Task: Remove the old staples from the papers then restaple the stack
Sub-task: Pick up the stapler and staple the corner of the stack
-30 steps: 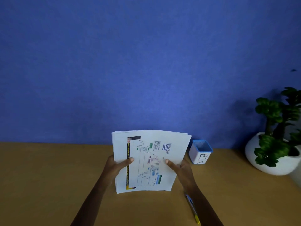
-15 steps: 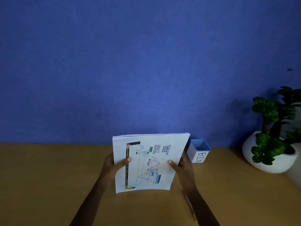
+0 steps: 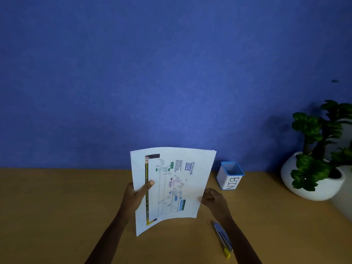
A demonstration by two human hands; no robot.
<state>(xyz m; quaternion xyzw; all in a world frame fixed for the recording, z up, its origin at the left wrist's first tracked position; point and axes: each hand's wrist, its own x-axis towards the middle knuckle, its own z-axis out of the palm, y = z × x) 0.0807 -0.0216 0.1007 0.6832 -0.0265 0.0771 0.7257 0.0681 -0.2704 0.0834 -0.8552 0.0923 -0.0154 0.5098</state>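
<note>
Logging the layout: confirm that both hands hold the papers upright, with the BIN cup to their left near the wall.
Wrong side. The head view shows the BIN cup to the right of the papers, near the wall. The left hand and right hand do hold them upright.

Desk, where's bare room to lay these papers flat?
The whole left of the desk is bare, from the left hand out to the edge. A smaller patch lies between the bin and plant pot. It is crowded by the right hand, where a stapler lies.
</note>
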